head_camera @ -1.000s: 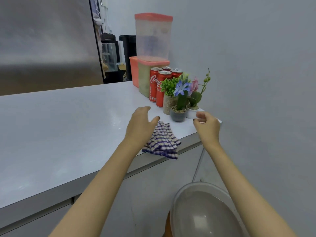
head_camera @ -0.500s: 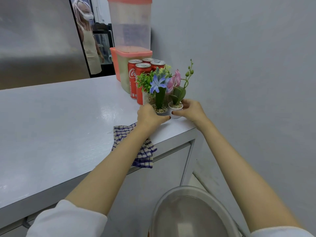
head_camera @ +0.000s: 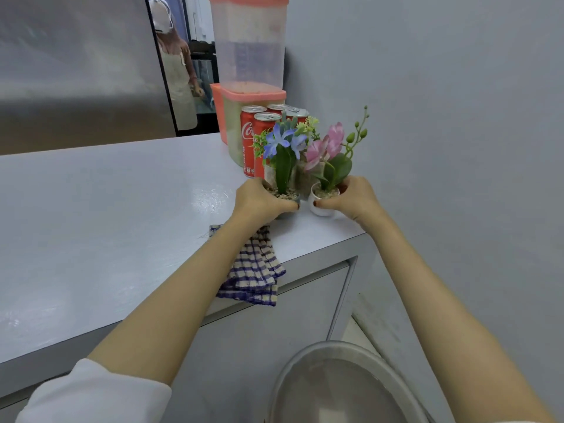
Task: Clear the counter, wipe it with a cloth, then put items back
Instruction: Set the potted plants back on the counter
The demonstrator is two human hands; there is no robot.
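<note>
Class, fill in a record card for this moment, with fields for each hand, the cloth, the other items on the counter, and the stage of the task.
Left hand: grips the blue-flowered plant in a small dark pot
Right hand: grips the pink-flowered plant in a small white pot
Cloth: blue-and-white checked cloth draped over the front edge of the grey counter, beneath the left forearm
Also on counter: red cola cans and stacked translucent plastic containers with salmon lids, by the wall
Stage: clearing under way; wiping not yet begun
</note>
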